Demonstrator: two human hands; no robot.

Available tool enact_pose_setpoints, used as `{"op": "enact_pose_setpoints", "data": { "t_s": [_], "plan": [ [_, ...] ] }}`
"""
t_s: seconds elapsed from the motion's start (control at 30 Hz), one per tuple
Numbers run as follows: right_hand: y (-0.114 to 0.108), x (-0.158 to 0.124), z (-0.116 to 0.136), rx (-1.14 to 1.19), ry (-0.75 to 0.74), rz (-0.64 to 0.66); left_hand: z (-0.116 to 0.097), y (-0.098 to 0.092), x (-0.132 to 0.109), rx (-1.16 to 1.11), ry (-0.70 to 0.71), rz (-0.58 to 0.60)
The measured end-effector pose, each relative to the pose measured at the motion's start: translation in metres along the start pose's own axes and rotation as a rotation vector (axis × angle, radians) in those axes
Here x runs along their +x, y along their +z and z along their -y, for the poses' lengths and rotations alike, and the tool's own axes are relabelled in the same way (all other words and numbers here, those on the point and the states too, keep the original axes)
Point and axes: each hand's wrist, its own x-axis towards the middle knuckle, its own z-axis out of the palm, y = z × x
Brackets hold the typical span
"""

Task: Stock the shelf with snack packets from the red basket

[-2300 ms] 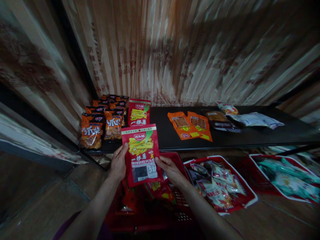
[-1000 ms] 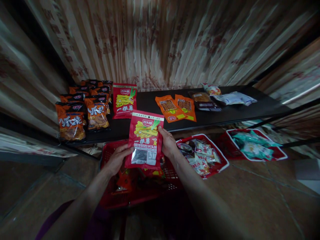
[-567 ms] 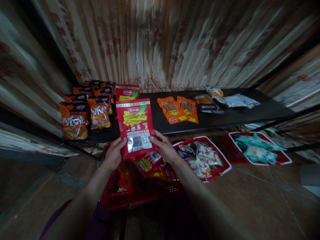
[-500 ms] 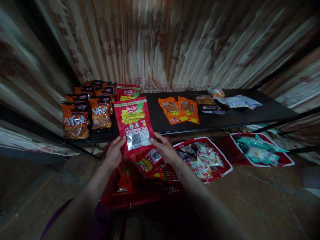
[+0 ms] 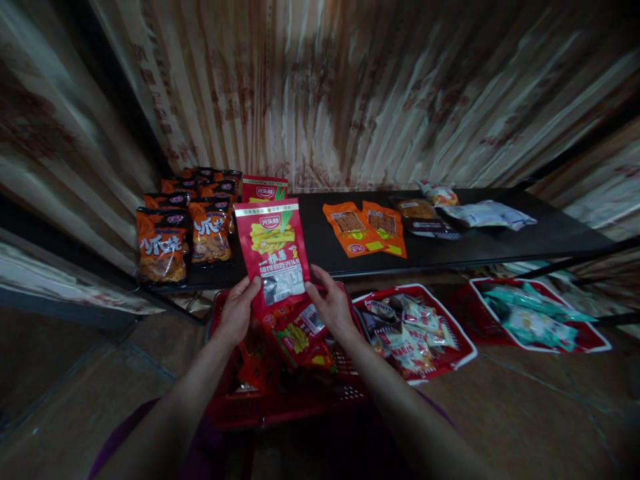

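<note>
Red packet (image 5: pixel 273 250) with yellow sticks print; orange bags (image 5: pixel 163 245); black shelf (image 5: pixel 500 243).

Stand-up bags (image 5: pixel 163 243) crowd the desk's (image 5: pixel 450 252) left end. Just right of them, the held pouch (image 5: pixel 273 243) is up at the front edge, a twin pouch (image 5: pixel 264 189) behind it. Flat packets (image 5: pixel 365 228) lie mid-desk, loose packets (image 5: pixel 465 215) further right. On the floor in front, the near basket (image 5: pixel 280 419) sits beneath the left hand (image 5: pixel 237 313) and right hand (image 5: pixel 331 308), with the middle basket (image 5: pixel 466 352) and far basket (image 5: pixel 597 345) to its right.
</note>
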Motion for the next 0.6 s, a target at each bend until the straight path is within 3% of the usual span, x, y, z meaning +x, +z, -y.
{"op": "enact_pose_setpoints", "data": {
  "t_s": [0.1, 0.23, 0.4, 0.6],
  "plan": [
    [0.001, -0.005, 0.003, -0.373, -0.284, -0.114, 0.002, 0.002, -0.004, 0.113, 0.028, 0.019],
    [0.003, -0.009, 0.011, -0.459, -0.416, -0.023, 0.002, 0.008, -0.012, 0.299, 0.118, 0.020],
    [0.003, -0.015, 0.018, -0.319, -0.357, 0.190, 0.005, 0.012, -0.023, 0.470, 0.202, 0.077],
    [0.004, -0.026, 0.021, 0.125, -0.136, 0.434, 0.012, 0.006, -0.032, 0.857, 0.600, 0.323]
  ]
}}
